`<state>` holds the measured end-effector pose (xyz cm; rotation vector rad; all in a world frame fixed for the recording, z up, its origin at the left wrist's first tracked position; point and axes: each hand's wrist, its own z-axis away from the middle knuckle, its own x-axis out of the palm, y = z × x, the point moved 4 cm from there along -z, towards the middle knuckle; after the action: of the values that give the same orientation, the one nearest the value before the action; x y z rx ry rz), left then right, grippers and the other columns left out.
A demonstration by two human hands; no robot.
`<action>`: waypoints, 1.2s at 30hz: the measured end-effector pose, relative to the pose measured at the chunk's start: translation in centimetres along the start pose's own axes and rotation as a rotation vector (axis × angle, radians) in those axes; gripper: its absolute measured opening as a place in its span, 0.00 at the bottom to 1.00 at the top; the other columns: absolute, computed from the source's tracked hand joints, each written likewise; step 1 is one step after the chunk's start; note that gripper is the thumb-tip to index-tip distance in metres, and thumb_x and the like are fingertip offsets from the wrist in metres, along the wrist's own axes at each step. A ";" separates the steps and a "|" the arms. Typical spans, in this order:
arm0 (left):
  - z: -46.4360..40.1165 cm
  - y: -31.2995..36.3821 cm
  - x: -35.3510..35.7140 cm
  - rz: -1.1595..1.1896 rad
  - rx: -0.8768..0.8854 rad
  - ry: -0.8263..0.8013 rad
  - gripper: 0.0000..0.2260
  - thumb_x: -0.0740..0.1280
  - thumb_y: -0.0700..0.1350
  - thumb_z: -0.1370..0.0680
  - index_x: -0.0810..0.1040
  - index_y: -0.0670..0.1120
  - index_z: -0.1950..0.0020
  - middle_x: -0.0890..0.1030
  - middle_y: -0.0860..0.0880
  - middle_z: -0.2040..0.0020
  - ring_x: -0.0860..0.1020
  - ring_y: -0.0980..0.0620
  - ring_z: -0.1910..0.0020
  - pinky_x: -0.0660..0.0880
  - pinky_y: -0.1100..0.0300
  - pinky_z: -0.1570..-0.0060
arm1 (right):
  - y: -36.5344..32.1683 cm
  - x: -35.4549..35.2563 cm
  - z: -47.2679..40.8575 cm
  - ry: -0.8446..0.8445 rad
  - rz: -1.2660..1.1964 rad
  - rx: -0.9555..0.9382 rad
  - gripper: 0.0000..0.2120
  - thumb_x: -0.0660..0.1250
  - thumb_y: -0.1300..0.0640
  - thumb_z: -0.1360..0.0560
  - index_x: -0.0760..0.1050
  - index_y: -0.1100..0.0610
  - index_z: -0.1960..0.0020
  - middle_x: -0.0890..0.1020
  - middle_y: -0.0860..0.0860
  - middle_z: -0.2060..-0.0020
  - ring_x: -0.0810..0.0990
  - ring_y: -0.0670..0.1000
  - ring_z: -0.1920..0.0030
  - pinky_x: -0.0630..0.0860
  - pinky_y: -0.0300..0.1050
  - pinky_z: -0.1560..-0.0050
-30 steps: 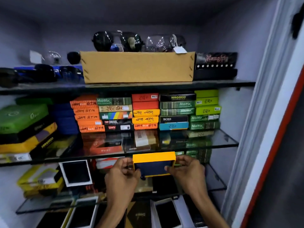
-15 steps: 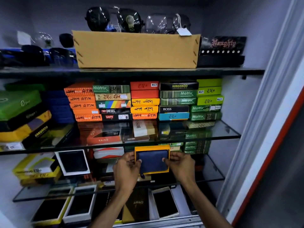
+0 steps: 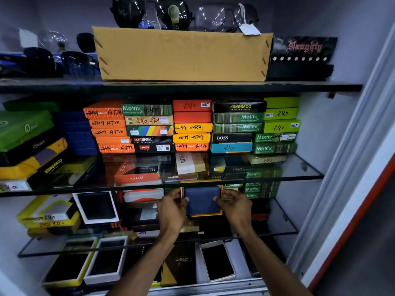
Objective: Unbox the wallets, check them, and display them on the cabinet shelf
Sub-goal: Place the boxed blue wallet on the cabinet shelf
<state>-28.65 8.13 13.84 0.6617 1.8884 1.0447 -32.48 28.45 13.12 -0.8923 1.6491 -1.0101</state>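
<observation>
In my hands a navy blue fabric wallet [image 3: 202, 199] sits in its yellow-orange cardboard tray [image 3: 210, 214]. Above it are orange handwritten boxes [image 3: 109, 122], green-striped Motrix boxes [image 3: 237, 117], lime boxes [image 3: 281, 113] and a rainbow-striped box [image 3: 149, 130].

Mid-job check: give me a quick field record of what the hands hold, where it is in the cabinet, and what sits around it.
held item: blue wallet in an open yellow box
left hand: grips the box's left edge
right hand: grips the box's right edge
position: just under the middle glass shelf, above the lower shelf
above: stacked closed wallet boxes, including a BOSS box
top shelf: cardboard box with sunglasses behind
below: open boxes showing dark wallets
status: not yet set down
</observation>
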 end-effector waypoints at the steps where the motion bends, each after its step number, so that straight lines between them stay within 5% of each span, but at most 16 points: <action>1: -0.1 -0.1 0.0 -0.012 0.001 -0.001 0.10 0.71 0.43 0.26 0.81 0.48 0.45 0.86 0.52 0.54 0.82 0.56 0.58 0.81 0.61 0.57 | 0.1 0.0 -0.1 -0.002 0.005 -0.003 0.18 0.80 0.56 0.34 0.84 0.60 0.46 0.88 0.54 0.54 0.86 0.49 0.55 0.83 0.47 0.47; 9: -0.5 -0.5 0.2 -0.015 -0.021 -0.018 0.13 0.72 0.43 0.27 0.80 0.47 0.42 0.85 0.53 0.58 0.82 0.57 0.62 0.79 0.64 0.63 | 0.3 0.1 -0.4 -0.031 0.037 -0.026 0.17 0.79 0.57 0.32 0.83 0.59 0.44 0.86 0.53 0.51 0.81 0.40 0.63 0.77 0.25 0.62; 12: -0.2 -0.7 0.3 -0.001 -0.034 -0.036 0.14 0.73 0.42 0.27 0.80 0.46 0.42 0.84 0.54 0.57 0.81 0.60 0.63 0.77 0.69 0.65 | 0.7 0.1 -0.4 -0.047 0.036 -0.022 0.19 0.79 0.57 0.32 0.82 0.61 0.43 0.87 0.54 0.50 0.85 0.44 0.62 0.82 0.35 0.56; 15: 0.3 -0.7 0.2 0.010 -0.045 -0.049 0.12 0.72 0.41 0.27 0.80 0.46 0.44 0.83 0.54 0.54 0.79 0.62 0.62 0.73 0.76 0.67 | 1.0 0.1 -0.4 -0.057 0.052 -0.025 0.20 0.79 0.56 0.33 0.82 0.60 0.43 0.87 0.53 0.51 0.83 0.36 0.67 0.81 0.30 0.58; 20: 1.4 -0.2 -1.1 0.062 -0.053 -0.012 0.16 0.73 0.44 0.28 0.78 0.44 0.42 0.84 0.52 0.52 0.82 0.57 0.60 0.77 0.66 0.58 | -0.1 -0.8 1.0 -0.029 0.070 -0.020 0.20 0.78 0.53 0.32 0.81 0.57 0.42 0.87 0.53 0.53 0.85 0.45 0.61 0.82 0.42 0.50; 24: 4.1 0.1 -4.0 0.051 -0.001 0.016 0.19 0.73 0.47 0.30 0.78 0.48 0.40 0.82 0.58 0.52 0.81 0.59 0.56 0.77 0.65 0.52 | -1.2 -1.6 4.4 -0.041 0.035 -0.080 0.15 0.75 0.55 0.29 0.81 0.54 0.43 0.86 0.48 0.54 0.83 0.46 0.60 0.80 0.38 0.55; 31: 12.7 -2.9 -10.9 -0.009 -0.030 -0.032 0.06 0.73 0.45 0.28 0.82 0.51 0.52 0.84 0.54 0.59 0.82 0.58 0.59 0.79 0.63 0.61 | -2.9 -1.8 15.3 -0.199 -0.049 -0.112 0.06 0.72 0.63 0.28 0.83 0.55 0.54 0.82 0.46 0.72 0.80 0.38 0.71 0.71 0.25 0.67; 36: 18.8 -7.9 -13.7 -0.078 -0.138 -0.108 0.02 0.73 0.45 0.28 0.82 0.52 0.58 0.84 0.58 0.62 0.82 0.59 0.61 0.76 0.69 0.66 | 0.5 1.7 21.6 -0.451 0.011 -0.072 0.05 0.71 0.64 0.28 0.83 0.55 0.56 0.86 0.43 0.63 0.82 0.40 0.69 0.73 0.27 0.66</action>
<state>-5.92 1.31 7.54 0.5498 1.7188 1.0573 -12.24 22.66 8.06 -1.0680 1.3109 -0.6811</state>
